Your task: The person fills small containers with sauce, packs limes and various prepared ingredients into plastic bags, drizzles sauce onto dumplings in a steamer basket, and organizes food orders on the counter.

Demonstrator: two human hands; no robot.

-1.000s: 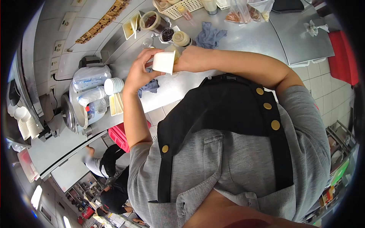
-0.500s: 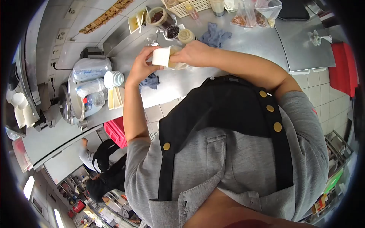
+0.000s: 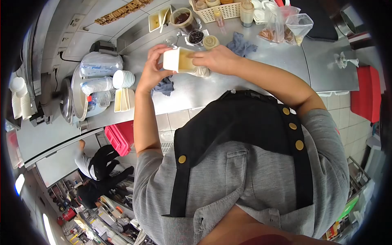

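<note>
My left hand (image 3: 157, 67) grips a white rectangular tub (image 3: 172, 59) from its base end, thumb below and fingers above. The tub lies tilted on its side over the counter, its mouth turned right, and its inside looks yellowish. At that mouth is my right hand (image 3: 218, 59), fingers bent together with the tips partly hidden inside. A whitish, partly see-through lump (image 3: 201, 72) shows just under the right hand; I cannot make out what it is. Close behind stand a lidded jar (image 3: 210, 42) and a cup of dark contents (image 3: 195, 37).
On the steel counter (image 3: 281, 65) lie blue cloths (image 3: 242, 44), with bags (image 3: 279, 30) farther right. A bucket of dark liquid (image 3: 182, 19) and a cream basket (image 3: 222, 13) stand behind. Stacked white cups (image 3: 123, 79) and cream trays (image 3: 123, 100) sit left. Other people (image 3: 92, 163) are lower left.
The tub has turned so that more of its yellowish inside shows. The view has shifted, so the counter items appear lower and farther right. Both hands stay at the tub.
</note>
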